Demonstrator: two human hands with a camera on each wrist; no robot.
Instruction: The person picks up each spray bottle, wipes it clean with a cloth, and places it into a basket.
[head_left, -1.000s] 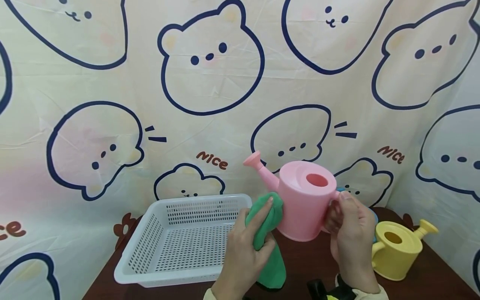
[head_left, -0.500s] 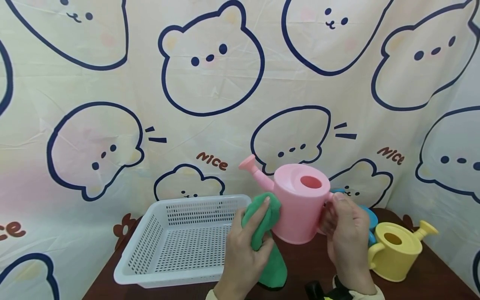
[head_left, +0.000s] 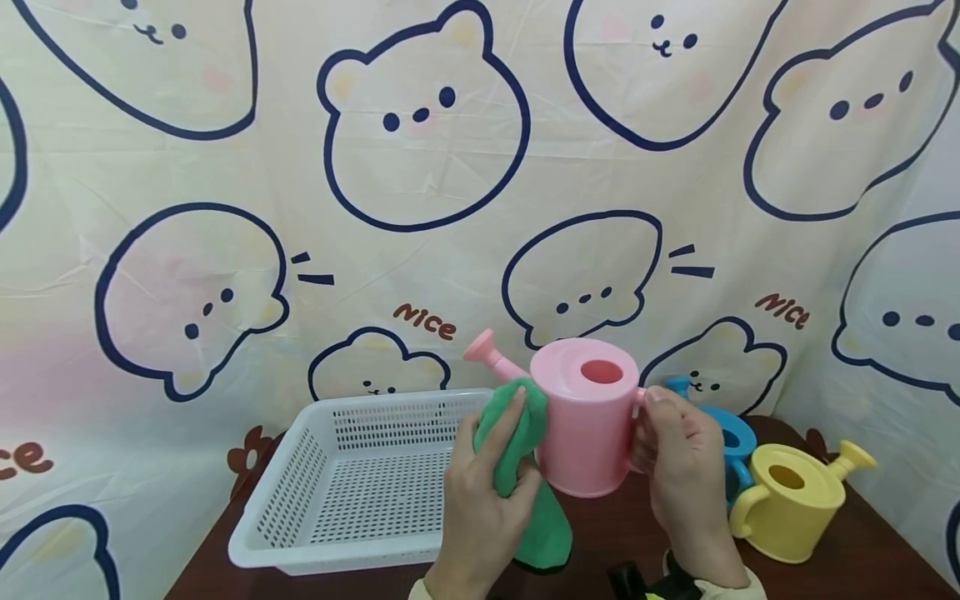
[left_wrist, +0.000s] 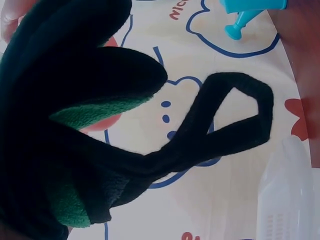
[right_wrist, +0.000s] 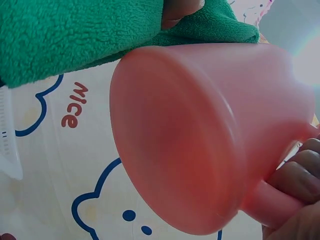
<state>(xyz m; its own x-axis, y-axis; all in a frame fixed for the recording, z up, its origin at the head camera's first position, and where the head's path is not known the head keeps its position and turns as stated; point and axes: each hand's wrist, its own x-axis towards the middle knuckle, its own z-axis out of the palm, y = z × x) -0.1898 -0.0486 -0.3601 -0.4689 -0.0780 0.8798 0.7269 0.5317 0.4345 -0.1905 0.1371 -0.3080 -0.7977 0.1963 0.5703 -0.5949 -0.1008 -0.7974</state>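
Observation:
My right hand (head_left: 686,479) grips the handle of a pink watering can (head_left: 587,433), holding it up off the table. In the right wrist view the can's round base (right_wrist: 170,150) faces the camera, and curled fingers (right_wrist: 300,170) wrap its handle. A bunched green cloth (head_left: 543,525) is in my left hand (head_left: 487,500), pressed against the can's side below the spout. Part of the cloth hangs beneath that hand. Close up in the left wrist view, the cloth (left_wrist: 105,110) looks mostly dark and has a hanging loop.
A white perforated basket (head_left: 360,546) stands at left on the dark brown table (head_left: 600,533). At right are a yellow watering can (head_left: 798,508) and, partly behind my right hand, a blue watering can (head_left: 738,437). A cartoon-print curtain (head_left: 420,275) hangs behind.
The pink can and my right hand have moved left and slightly down. My left hand with the cloth has shifted a little left too, and more of the blue can shows.

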